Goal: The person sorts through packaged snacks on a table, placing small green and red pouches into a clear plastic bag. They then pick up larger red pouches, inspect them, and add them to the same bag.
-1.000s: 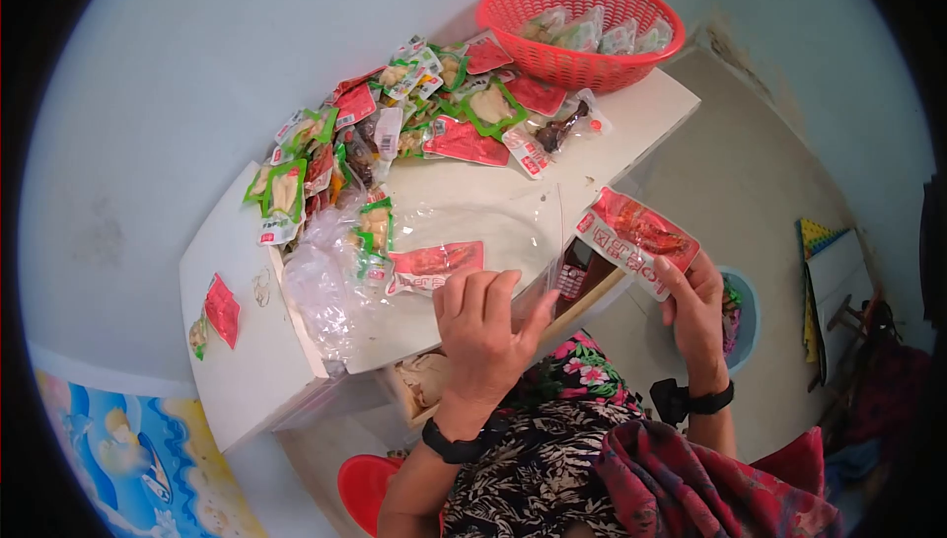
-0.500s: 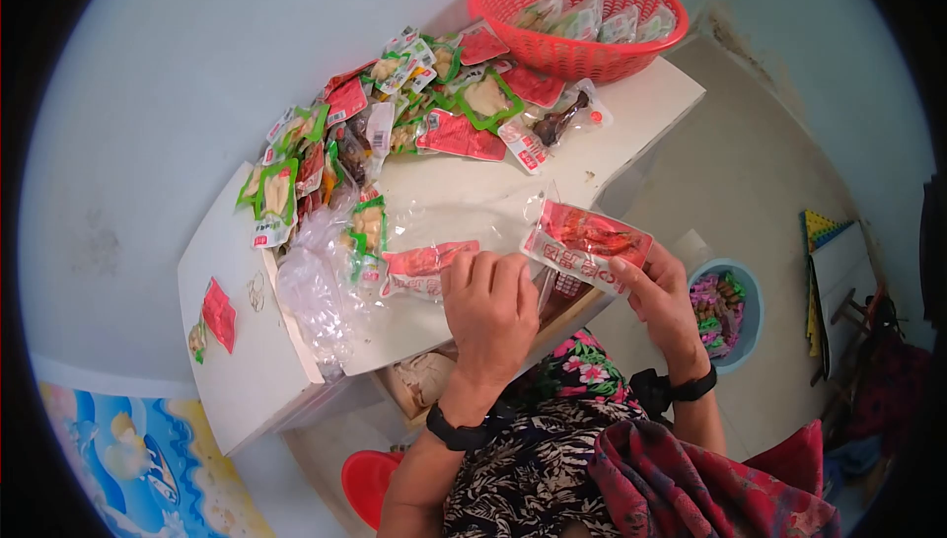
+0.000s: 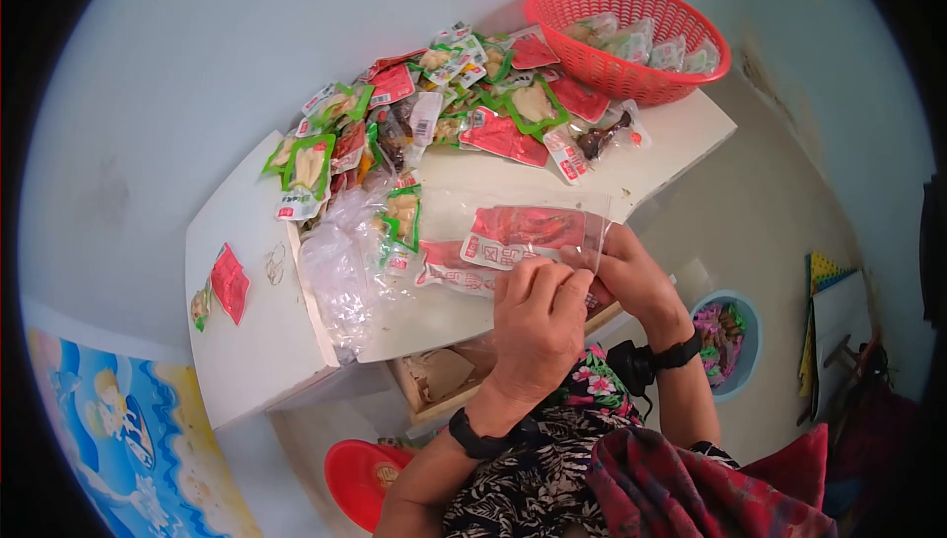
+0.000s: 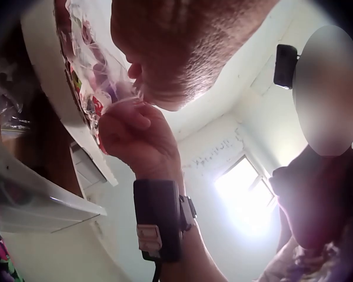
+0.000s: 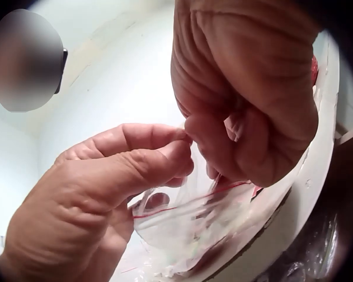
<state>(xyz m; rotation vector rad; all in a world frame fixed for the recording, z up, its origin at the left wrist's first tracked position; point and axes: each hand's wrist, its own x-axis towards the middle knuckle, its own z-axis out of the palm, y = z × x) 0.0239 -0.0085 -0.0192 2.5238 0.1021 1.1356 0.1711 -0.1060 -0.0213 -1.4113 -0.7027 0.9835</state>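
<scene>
A clear zip bag (image 3: 592,205) lies slanted at the table's front edge, one red printed pack (image 3: 538,227) under its plastic and another red pack (image 3: 456,272) beside and partly beneath. My left hand (image 3: 538,336) pinches the bag's rim from the near side. On the right, my right hand (image 3: 636,277) has curled fingers at the bag's mouth. The right wrist view has the left hand (image 5: 94,188) and right hand (image 5: 247,88) meeting above the bag's red seal line (image 5: 182,212). The left wrist view shows the left hand (image 4: 188,47) close to the right hand (image 4: 141,135).
Mixed food packs (image 3: 424,94) are heaped along the table's back, by a red basket (image 3: 631,74) holding clear bags. Crumpled plastic bags (image 3: 345,267) lie left of the hands. Below are an open drawer (image 3: 444,375), a red bowl (image 3: 345,489) and a blue basin (image 3: 755,341).
The red pack in my right hand has moved left into the clear bag. My right hand has come beside my left, now at the bag's mouth. The head view has shifted slightly.
</scene>
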